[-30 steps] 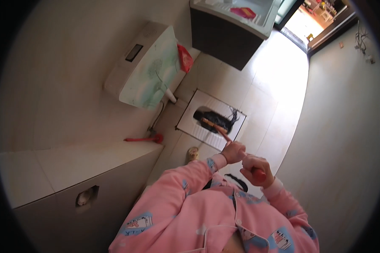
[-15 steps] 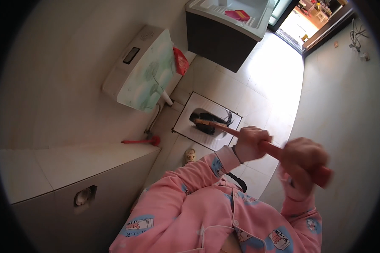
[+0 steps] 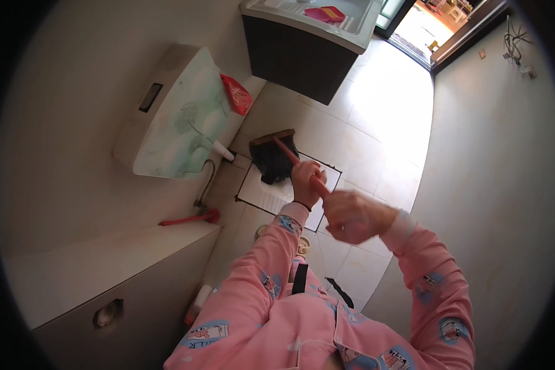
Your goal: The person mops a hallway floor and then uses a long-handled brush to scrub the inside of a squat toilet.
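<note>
Both hands grip the reddish handle of a mop [image 3: 272, 161]. Its head has a brown bar and a mass of dark, wet-looking strands hanging from it. My left hand [image 3: 306, 184] is wrapped round the handle nearer the head. Closer to my body and further right, my right hand [image 3: 355, 217] is closed round its upper end, slightly blurred. The mop head is above the far left corner of a white squat toilet [image 3: 253, 190] set in the floor, and hides part of its basin. I cannot tell whether the strands touch it.
A cistern [image 3: 177, 120] hangs on the left wall, with a red plastic bag [image 3: 236, 95] beside it. Ahead stands a dark sink cabinet [image 3: 293, 58]. A red long-handled tool [image 3: 191, 218] lies on the left ledge [image 3: 105, 262]. The right wall [image 3: 481, 142] runs alongside; a doorway opens at far right.
The mop head has come up out of the toilet basin and moved to the far left. Both hands have shifted left with the handle, and the view has shifted slightly.
</note>
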`<state>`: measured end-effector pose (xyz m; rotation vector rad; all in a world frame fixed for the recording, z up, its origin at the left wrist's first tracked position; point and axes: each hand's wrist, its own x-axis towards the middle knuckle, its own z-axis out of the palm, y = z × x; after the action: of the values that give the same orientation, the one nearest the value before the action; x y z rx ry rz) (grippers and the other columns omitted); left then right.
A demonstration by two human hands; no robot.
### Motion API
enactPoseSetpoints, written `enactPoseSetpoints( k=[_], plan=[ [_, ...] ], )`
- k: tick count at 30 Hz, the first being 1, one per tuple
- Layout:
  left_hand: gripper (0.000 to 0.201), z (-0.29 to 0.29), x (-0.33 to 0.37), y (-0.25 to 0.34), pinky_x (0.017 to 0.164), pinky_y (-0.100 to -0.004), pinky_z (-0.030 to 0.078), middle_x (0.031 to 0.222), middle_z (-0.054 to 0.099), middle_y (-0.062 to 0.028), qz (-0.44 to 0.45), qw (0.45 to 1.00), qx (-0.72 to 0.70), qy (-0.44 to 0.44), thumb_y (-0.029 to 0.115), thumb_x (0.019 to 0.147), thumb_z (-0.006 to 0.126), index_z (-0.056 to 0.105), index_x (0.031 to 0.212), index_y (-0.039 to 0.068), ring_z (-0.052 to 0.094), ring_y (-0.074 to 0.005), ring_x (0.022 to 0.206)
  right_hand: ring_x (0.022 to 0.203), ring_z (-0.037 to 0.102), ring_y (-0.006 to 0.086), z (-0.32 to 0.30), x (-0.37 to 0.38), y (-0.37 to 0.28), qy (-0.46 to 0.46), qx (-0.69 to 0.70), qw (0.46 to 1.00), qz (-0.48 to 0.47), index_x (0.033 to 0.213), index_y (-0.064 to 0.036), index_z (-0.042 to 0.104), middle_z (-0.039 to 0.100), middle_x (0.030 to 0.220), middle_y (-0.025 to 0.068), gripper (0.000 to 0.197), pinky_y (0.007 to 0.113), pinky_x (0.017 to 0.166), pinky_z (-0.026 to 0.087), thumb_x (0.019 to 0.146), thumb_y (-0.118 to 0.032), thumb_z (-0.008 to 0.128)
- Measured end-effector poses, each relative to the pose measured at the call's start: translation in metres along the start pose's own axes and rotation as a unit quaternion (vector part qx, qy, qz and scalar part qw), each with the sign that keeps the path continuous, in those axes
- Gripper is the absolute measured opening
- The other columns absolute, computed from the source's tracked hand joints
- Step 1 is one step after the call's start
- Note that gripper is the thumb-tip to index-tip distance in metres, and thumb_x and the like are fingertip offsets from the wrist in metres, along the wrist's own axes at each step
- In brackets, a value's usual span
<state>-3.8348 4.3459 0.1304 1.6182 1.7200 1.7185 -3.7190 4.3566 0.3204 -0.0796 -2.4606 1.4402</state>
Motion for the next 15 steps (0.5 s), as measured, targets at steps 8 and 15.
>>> enactPoseSetpoints(
  k=[8,15],
  plan=[
    [0.028,0.068,-0.044,0.013,0.085,-0.0421,0.033,0.094,0.059,-0.0036,0.012,0.974,-0.084,-0.208,0.011,0.058,0.075,0.048,0.065,0.012,0.053,-0.0235,0.095,0.065,0.050,0.0262,-0.020,-0.095,-0.011,-0.049,0.011,0.998,0.039,0.059,-0.0047,0.042,0.050,0.064,0.0070,0.021,0.036,0.067,0.044,0.064,0.008,0.058],
    [0.020,0.119,-0.072,0.047,0.091,-0.0544,0.030,0.080,0.057,-0.0012,0.016,0.929,-0.126,-0.348,0.015,0.063,0.068,0.050,0.068,0.012,0.055,-0.0225,0.086,0.061,0.053,0.0236,-0.015,-0.156,-0.055,0.086,-0.017,0.988,0.127,0.057,-0.0074,0.041,0.050,0.059,0.0046,0.026,0.037,0.072,0.046,0.058,0.012,0.058]
  ],
)
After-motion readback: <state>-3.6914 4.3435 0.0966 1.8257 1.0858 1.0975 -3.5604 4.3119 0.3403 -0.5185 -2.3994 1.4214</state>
